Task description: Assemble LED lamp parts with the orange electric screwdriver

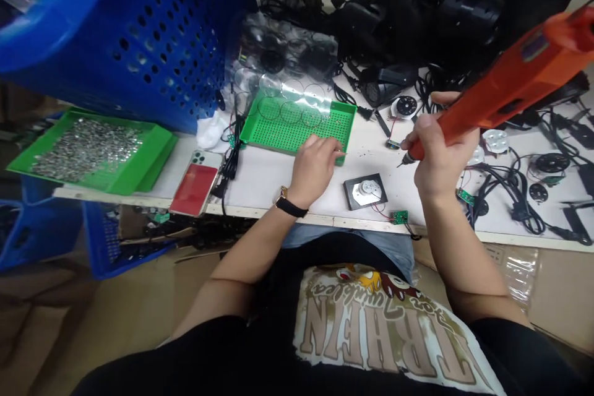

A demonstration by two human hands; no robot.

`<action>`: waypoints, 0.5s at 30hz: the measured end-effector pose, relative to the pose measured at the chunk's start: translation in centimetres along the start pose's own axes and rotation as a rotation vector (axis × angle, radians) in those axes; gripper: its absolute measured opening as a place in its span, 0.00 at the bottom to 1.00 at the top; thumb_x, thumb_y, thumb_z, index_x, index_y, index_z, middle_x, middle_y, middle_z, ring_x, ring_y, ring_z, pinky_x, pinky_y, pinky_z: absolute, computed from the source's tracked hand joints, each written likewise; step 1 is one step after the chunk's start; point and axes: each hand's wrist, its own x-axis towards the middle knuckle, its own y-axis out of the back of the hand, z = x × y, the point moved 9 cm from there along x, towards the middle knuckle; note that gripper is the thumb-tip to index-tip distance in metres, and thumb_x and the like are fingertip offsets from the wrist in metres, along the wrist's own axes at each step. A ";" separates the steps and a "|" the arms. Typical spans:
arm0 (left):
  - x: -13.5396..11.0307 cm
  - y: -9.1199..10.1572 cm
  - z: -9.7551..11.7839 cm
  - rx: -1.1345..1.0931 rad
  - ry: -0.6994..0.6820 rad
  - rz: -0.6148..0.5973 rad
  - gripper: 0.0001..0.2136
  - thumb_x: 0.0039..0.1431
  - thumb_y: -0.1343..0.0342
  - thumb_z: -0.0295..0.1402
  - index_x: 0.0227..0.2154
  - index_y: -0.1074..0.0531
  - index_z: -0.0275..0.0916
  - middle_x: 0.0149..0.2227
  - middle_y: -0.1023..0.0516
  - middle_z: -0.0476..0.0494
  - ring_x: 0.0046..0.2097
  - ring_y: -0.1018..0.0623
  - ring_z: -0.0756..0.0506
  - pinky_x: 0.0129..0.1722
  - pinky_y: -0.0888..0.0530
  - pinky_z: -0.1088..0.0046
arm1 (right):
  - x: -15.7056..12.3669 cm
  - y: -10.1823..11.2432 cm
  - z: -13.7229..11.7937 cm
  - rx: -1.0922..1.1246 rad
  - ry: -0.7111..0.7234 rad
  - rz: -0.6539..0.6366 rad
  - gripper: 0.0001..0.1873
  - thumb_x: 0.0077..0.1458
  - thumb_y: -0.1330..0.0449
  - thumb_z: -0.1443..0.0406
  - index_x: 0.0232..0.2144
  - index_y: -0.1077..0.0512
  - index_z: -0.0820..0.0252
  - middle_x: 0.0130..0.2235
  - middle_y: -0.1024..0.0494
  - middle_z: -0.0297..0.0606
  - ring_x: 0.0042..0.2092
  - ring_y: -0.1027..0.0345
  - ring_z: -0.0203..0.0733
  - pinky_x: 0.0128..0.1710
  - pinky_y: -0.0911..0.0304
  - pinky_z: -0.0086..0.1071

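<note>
An orange electric screwdriver [505,83] is gripped in my right hand [434,151], raised over the bench with its bit slanting down to the left. My left hand [315,167] is at the front edge of a shallow green perforated tray [297,138], fingers curled together; anything pinched in them is too small to make out. Between my hands lies a black square housing [365,192] with a round silver motor on a white plate. Thin wires run from it to a small green circuit board [400,217] near the bench edge.
At the left, a green bin [139,164] holds many small metal parts, beside a red-backed phone [195,184]. A big blue crate [153,31] towers behind. Clear plastic blister sheets [288,68] overlap the tray. Black cables [505,198] and round parts crowd the right.
</note>
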 end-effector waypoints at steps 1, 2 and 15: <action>0.5 -0.2 -0.4 0.014 0.022 -0.031 0.05 0.68 0.44 0.28 0.34 0.26 0.39 0.35 0.19 0.44 0.42 0.25 0.40 0.43 0.28 0.61 | 0.1 -0.1 -0.1 -0.013 0.002 -0.024 0.21 0.54 0.30 0.51 0.46 0.30 0.48 0.26 0.30 0.27 0.24 0.36 0.38 0.29 0.35 0.38; 0.9 -0.3 -0.6 0.016 0.042 -0.060 0.06 0.67 0.43 0.28 0.33 0.26 0.39 0.34 0.20 0.44 0.41 0.25 0.40 0.42 0.28 0.62 | 0.2 -0.3 -0.3 -0.022 0.007 -0.047 0.22 0.54 0.29 0.51 0.46 0.30 0.48 0.26 0.30 0.27 0.25 0.35 0.38 0.30 0.34 0.38; -5.2 -3.4 2.8 0.318 -0.111 -0.124 0.12 0.70 0.52 0.25 0.36 0.23 0.39 0.32 0.23 0.41 0.31 0.26 0.43 0.27 0.36 0.65 | 0.0 0.3 -0.6 -0.265 -0.060 -0.227 0.29 0.58 0.34 0.52 0.58 0.37 0.44 0.51 0.23 0.39 0.50 0.26 0.48 0.50 0.26 0.45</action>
